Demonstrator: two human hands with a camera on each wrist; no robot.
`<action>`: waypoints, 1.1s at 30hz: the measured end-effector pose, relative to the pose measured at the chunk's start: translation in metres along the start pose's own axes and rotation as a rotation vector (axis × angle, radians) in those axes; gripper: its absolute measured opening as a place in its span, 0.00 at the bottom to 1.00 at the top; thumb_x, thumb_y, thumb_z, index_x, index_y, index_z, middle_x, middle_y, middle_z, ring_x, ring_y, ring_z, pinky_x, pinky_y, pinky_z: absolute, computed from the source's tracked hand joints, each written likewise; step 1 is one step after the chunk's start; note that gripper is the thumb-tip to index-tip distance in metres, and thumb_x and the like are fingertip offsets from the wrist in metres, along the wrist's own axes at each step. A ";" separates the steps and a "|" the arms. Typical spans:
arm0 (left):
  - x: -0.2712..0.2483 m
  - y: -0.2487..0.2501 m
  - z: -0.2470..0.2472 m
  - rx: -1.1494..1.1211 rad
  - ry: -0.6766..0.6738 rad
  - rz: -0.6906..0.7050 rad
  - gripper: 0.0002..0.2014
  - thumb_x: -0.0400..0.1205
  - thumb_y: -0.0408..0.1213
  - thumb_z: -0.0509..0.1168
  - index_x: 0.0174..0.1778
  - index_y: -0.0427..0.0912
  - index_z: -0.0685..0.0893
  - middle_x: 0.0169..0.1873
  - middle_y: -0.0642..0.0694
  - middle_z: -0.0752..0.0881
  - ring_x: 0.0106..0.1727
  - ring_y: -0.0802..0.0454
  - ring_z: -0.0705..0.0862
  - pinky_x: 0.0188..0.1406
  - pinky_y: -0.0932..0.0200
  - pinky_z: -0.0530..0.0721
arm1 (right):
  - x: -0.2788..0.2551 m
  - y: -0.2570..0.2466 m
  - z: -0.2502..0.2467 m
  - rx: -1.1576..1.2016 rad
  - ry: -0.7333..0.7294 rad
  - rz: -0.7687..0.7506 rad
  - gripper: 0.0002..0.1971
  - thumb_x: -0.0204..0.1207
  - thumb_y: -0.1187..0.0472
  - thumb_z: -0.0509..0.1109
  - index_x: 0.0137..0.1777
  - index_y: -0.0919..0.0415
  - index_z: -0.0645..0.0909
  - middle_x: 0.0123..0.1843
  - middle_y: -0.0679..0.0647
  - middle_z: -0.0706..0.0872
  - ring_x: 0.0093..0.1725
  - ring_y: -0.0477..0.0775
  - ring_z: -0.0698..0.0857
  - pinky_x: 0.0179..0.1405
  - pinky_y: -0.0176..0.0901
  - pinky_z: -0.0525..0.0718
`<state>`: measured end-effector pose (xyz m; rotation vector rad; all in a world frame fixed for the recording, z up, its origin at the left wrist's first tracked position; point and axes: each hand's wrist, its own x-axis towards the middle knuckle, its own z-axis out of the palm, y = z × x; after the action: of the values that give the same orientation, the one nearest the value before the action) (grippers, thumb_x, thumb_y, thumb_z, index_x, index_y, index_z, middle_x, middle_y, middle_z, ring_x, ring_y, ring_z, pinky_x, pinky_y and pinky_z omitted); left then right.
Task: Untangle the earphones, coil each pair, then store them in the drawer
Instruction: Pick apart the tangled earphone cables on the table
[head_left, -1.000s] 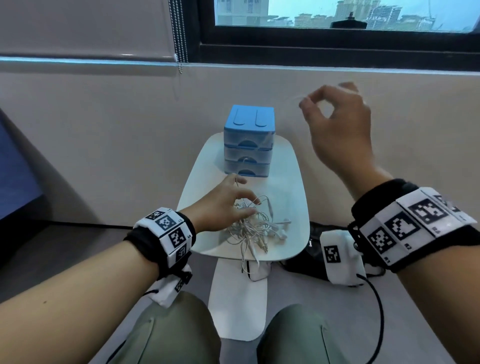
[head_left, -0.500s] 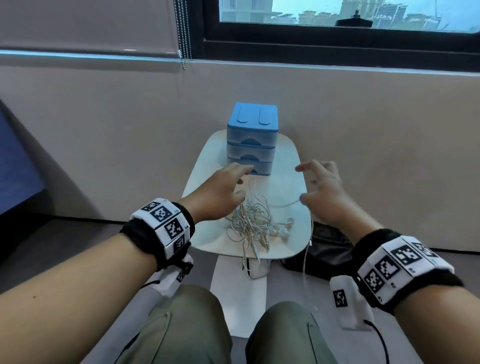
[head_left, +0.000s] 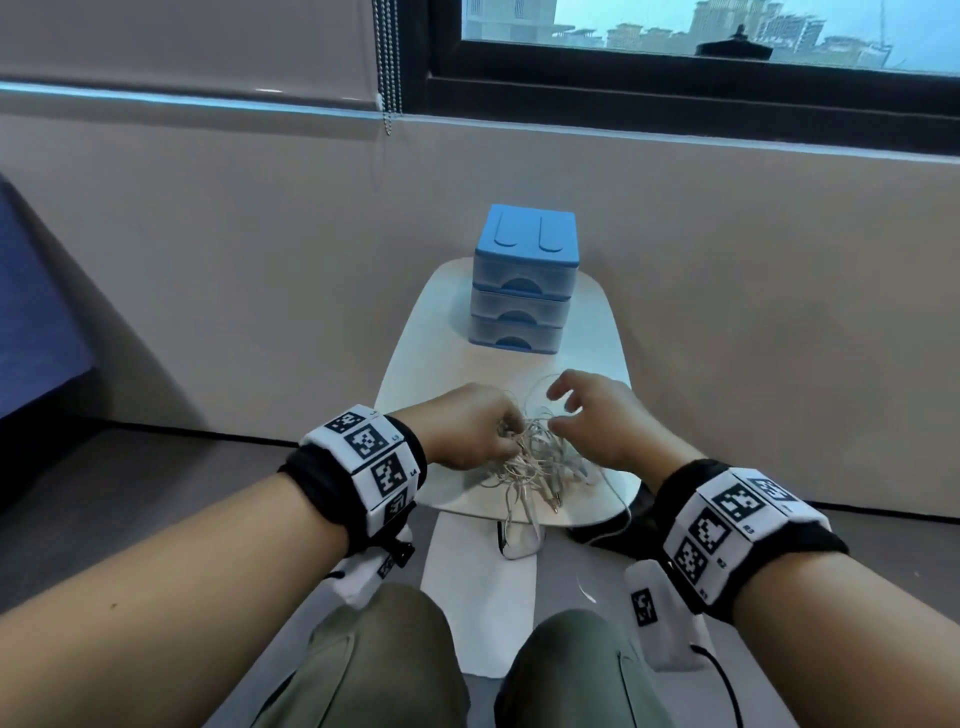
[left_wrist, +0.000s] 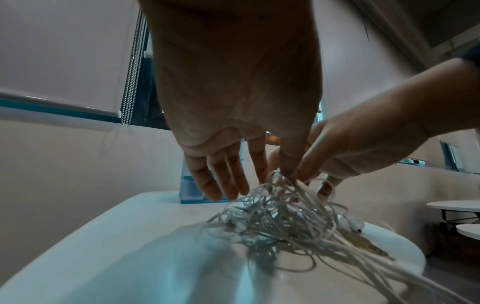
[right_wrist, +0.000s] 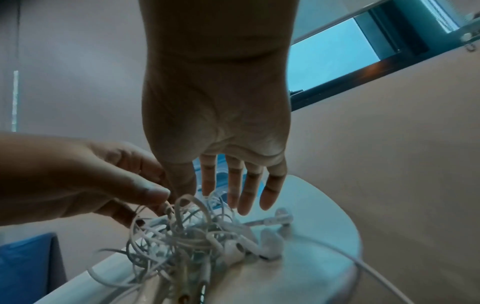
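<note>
On white table (head_left: 597, 332), near edge: tangled earphones (head_left: 535, 457). Left hand (head_left: 467, 431) pinches cable loop atop tangle. Right hand (head_left: 597, 421) hovers, fingers spread, holding nothing. Blue drawer unit (head_left: 524, 280) behind, closed.

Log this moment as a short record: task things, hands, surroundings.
earphones: white tangle near the front edge of the table, cables hanging over the edge
drawer unit: blue, three drawers, all closed, at the back of the table
left hand: pinches cables at the tangle's top
right hand: fingers spread over the tangle; grip unclear
stage: untangling, nothing coiled or stored
</note>
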<state>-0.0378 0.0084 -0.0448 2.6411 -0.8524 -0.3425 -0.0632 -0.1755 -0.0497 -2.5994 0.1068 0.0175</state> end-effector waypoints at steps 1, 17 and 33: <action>0.000 -0.001 0.002 -0.004 -0.012 -0.003 0.16 0.86 0.42 0.71 0.68 0.42 0.88 0.65 0.45 0.86 0.66 0.47 0.82 0.65 0.58 0.78 | 0.000 0.003 0.000 -0.033 0.019 0.011 0.13 0.79 0.59 0.73 0.62 0.52 0.83 0.57 0.52 0.83 0.50 0.53 0.81 0.46 0.42 0.75; 0.011 -0.008 0.000 0.071 -0.099 0.016 0.20 0.84 0.47 0.73 0.71 0.47 0.82 0.62 0.47 0.83 0.56 0.51 0.77 0.53 0.61 0.72 | 0.004 0.033 0.002 -0.177 0.110 -0.004 0.31 0.71 0.75 0.62 0.69 0.42 0.75 0.82 0.51 0.66 0.76 0.59 0.71 0.70 0.63 0.69; 0.007 0.000 0.007 0.092 -0.052 0.016 0.28 0.86 0.35 0.65 0.77 0.60 0.63 0.35 0.48 0.76 0.35 0.50 0.76 0.31 0.54 0.70 | 0.010 -0.015 0.012 -0.114 0.069 0.176 0.11 0.78 0.56 0.65 0.47 0.58 0.89 0.38 0.49 0.87 0.48 0.59 0.83 0.52 0.56 0.63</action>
<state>-0.0343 0.0024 -0.0526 2.7191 -0.9269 -0.3771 -0.0522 -0.1574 -0.0532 -2.6970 0.3689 -0.0031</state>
